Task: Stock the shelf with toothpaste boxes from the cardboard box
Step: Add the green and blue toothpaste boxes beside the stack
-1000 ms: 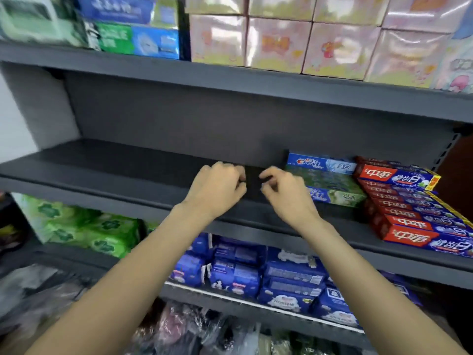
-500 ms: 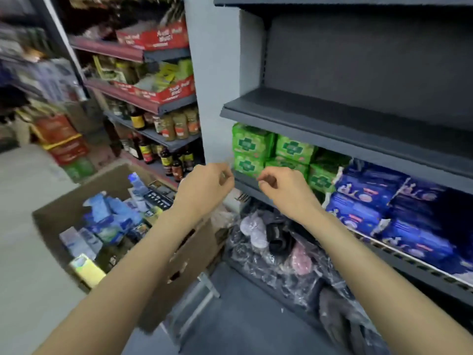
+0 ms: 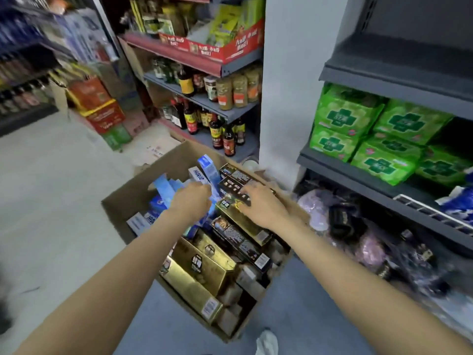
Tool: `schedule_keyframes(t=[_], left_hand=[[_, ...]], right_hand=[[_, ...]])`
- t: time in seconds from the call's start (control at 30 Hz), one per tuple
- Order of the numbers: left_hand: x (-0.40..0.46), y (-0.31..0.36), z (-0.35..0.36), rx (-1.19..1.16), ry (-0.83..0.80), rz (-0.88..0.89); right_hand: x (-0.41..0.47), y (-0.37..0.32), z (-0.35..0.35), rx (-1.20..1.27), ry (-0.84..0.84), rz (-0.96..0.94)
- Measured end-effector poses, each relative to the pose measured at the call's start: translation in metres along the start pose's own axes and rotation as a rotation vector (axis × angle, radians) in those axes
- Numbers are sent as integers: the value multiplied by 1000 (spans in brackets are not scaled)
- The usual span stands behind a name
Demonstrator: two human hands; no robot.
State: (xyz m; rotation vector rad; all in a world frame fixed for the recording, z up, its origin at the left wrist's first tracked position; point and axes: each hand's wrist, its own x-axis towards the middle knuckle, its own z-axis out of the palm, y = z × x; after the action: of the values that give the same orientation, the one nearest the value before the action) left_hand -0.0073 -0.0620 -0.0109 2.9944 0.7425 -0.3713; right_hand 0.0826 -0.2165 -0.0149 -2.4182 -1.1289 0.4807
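Both hands reach into the cardboard box (image 3: pixel 122 201): right hand (image 3: pixel 261 203) lies spread on a black toothpaste box (image 3: pixel 234 187) at 12 o'clock; left hand (image 3: pixel 190 201) hides its fingers (grip unreadable).

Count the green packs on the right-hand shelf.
5 green packs on the grey shelf: two on top, three beneath them. More may be hidden behind these or beyond the frame edge.

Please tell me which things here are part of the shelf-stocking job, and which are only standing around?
Part of the job:
cardboard box
black toothpaste boxes
gold toothpaste boxes
blue toothpaste boxes
left hand
right hand
grey shelf

Only standing around:
green packs
sauce bottles
dark bagged goods
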Motion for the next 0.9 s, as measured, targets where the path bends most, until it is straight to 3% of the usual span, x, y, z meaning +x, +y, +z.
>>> schedule_keyframes(t=[0.17, 0.3, 0.47, 0.63, 0.77, 0.9], left_hand=[[33, -77, 27, 240, -288, 173], [53, -122, 42, 295, -397, 418], [78, -156, 52, 296, -260, 602], [86, -171, 59, 151, -248, 580], [80, -179, 59, 19, -5, 389], [75, -185, 65, -59, -38, 530]], right_hand=[[45, -31, 56, -3, -125, 47], [69, -59, 94, 85, -238, 61], [90, -80, 132, 71, -279, 203], [94, -94, 149, -49, -234, 367], [92, -99, 155, -147, -180, 417], [91, -110, 164, -203, -190, 481]])
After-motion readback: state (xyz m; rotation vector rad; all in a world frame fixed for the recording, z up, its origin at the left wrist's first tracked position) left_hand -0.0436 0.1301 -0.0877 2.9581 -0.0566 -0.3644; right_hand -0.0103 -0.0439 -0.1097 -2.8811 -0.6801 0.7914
